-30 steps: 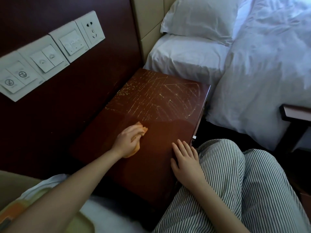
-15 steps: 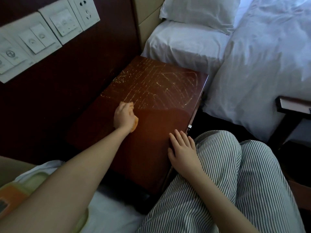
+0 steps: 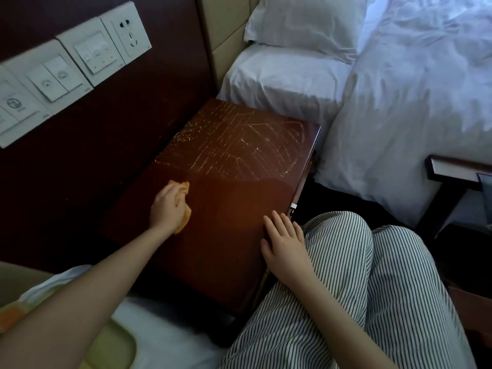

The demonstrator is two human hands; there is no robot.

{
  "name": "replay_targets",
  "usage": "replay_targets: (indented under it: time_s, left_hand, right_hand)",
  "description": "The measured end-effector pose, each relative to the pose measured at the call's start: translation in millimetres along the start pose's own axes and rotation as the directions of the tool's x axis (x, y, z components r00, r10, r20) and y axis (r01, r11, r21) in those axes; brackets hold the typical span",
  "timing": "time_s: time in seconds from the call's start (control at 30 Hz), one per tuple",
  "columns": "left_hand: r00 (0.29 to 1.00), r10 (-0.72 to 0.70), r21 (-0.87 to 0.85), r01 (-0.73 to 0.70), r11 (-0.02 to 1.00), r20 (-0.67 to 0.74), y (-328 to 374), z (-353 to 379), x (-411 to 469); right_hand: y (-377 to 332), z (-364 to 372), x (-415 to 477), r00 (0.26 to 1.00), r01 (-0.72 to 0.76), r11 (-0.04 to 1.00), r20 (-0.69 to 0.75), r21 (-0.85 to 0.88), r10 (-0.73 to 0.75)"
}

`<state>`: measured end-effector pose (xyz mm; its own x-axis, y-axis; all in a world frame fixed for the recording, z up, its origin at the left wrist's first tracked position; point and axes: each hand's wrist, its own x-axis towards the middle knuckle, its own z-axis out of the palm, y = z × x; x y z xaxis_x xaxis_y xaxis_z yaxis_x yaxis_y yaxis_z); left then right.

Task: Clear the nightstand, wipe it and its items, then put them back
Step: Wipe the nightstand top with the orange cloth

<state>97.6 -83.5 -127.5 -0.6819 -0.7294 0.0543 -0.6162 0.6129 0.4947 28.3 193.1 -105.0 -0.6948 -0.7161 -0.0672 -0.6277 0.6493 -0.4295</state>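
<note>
The dark wooden nightstand [image 3: 239, 203] has a bare top, scratched with pale lines over its far half. My left hand [image 3: 167, 206] grips a small orange cloth [image 3: 183, 198] and presses it on the top near the left side, close to the wall panel. My right hand [image 3: 285, 241] lies flat, fingers straight, on the top's near right edge next to my knee.
A dark wall panel [image 3: 93, 155] with white switches and a socket [image 3: 127, 35] runs along the left. A white bed [image 3: 399, 89] with a pillow [image 3: 306, 22] lies behind and right. My striped trouser legs [image 3: 359, 288] fill the lower right. A dark frame [image 3: 452, 171] stands at the right.
My left hand has slid the cloth from the middle of the top toward the left, nearer the wall panel. The right hand has stayed flat on the edge.
</note>
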Motion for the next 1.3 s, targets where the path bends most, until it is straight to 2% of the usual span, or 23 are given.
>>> replay_targets:
  time_s: [0.1,0.17,0.23,0.3,0.43,0.53,0.6,0.7,0.83,0.9,1.03,1.13,1.23,1.3]
  left_hand:
    - [0.968,-0.208,-0.033,0.206,0.978,-0.140,28,16,10]
    - [0.959,-0.220,-0.067,0.211,0.975,-0.178,46,28,9]
    - [0.988,-0.093,-0.069,0.085,0.994,-0.123,64,38,5]
    - [0.997,0.079,-0.082,-0.080,0.993,-0.011,77,46,-4]
    - [0.912,0.375,-0.132,-0.357,0.925,0.163,68,43,-30]
    - [0.854,0.483,-0.185,-0.452,0.873,0.191,44,26,-45]
    - [0.901,0.407,-0.179,-0.381,0.907,0.147,30,16,-47]
    - [0.986,0.157,-0.072,-0.153,0.986,0.055,20,12,-32]
    - [0.985,-0.133,-0.047,0.129,0.991,-0.107,47,24,-8]
    - [0.976,-0.168,-0.061,0.160,0.985,-0.141,66,34,-2]
    - [1.000,0.022,-0.074,-0.021,0.997,0.010,93,53,-2]
    - [0.967,0.228,-0.101,-0.218,0.971,0.110,98,57,-20]
    - [0.923,0.356,-0.125,-0.340,0.932,0.145,86,52,-44]
    - [0.915,0.380,-0.124,-0.365,0.923,0.135,73,47,-55]
  right_hand:
    - [0,0,-1,1.000,-0.005,1.000,-0.012,0.019,0.005]
    - [-1,-1,-1,1.000,-0.008,0.999,-0.026,0.037,0.009]
    - [0,-2,-1,0.999,-0.013,0.999,-0.032,0.040,0.014]
    - [1,-2,-1,1.000,-0.015,0.999,-0.026,0.030,0.016]
    - [3,-1,-2,1.000,-0.017,1.000,-0.020,0.024,0.017]
    - [5,0,-3,0.999,-0.021,0.999,-0.025,0.040,0.022]
    - [6,-1,-3,0.999,-0.029,0.999,-0.024,0.040,0.030]
    - [8,-4,-4,0.999,-0.039,0.998,-0.035,0.053,0.041]
    - [11,-7,-6,0.999,-0.031,0.999,-0.039,0.035,0.032]
    - [12,-7,-8,0.999,-0.028,0.999,-0.032,0.023,0.028]
    - [12,-5,-11,1.000,-0.022,1.000,-0.004,0.017,0.022]
    - [13,-5,-10,1.000,-0.018,1.000,0.003,0.025,0.018]
    - [14,-6,-9,1.000,-0.018,1.000,0.011,0.026,0.017]
    - [14,-6,-8,1.000,-0.027,0.999,0.009,0.037,0.027]
